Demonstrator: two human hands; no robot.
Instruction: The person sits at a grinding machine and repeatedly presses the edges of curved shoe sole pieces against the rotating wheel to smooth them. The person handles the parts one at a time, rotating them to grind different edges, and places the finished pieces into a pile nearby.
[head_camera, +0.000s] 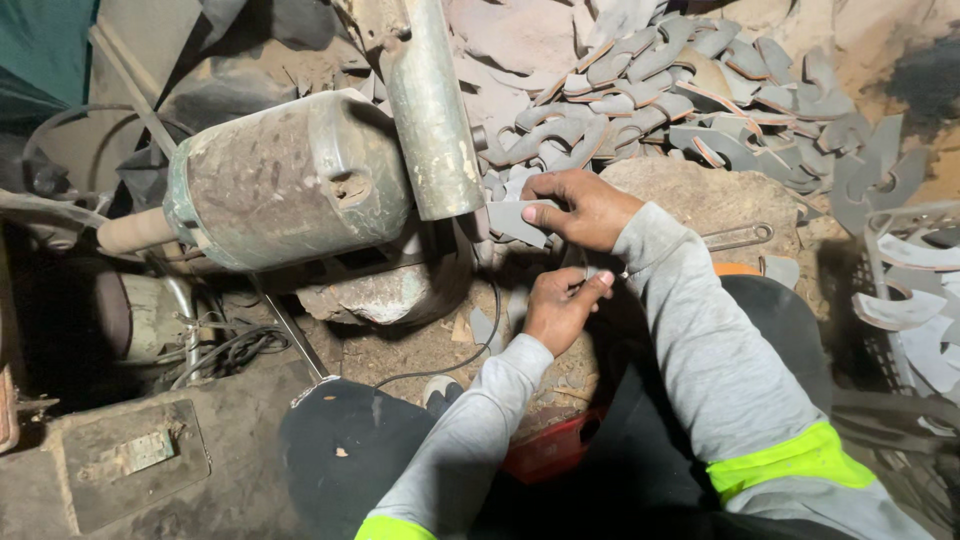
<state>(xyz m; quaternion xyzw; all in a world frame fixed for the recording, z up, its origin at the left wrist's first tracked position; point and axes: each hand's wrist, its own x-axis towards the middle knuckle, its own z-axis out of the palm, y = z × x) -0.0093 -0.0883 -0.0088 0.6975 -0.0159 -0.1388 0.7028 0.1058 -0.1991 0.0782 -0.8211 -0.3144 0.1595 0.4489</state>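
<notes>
A flat grey metal blank (512, 220), cut to a curved shape, is held at the base of the motor-driven grinder (290, 180), just below its upright metal column (432, 110), apparently so that one edge can be brought against the machine. The blank is pinched between thumb and fingers of the right hand (585, 208), closed firmly on its near edge, seemingly to keep it flat and steady. The left hand (560, 305) is kept just below the right, fingers curled in; whether anything is gripped there cannot be told, though it appears set to brace the work. Behind the grinder's column, a heap of similar crescent-shaped blanks (690, 90) is piled on the dirt floor, within reach of the right hand. To the right of that heap, more cut pieces (915, 300) are stacked. A black cable (450, 362) is run across the ground below the grinder, toward the knees.
</notes>
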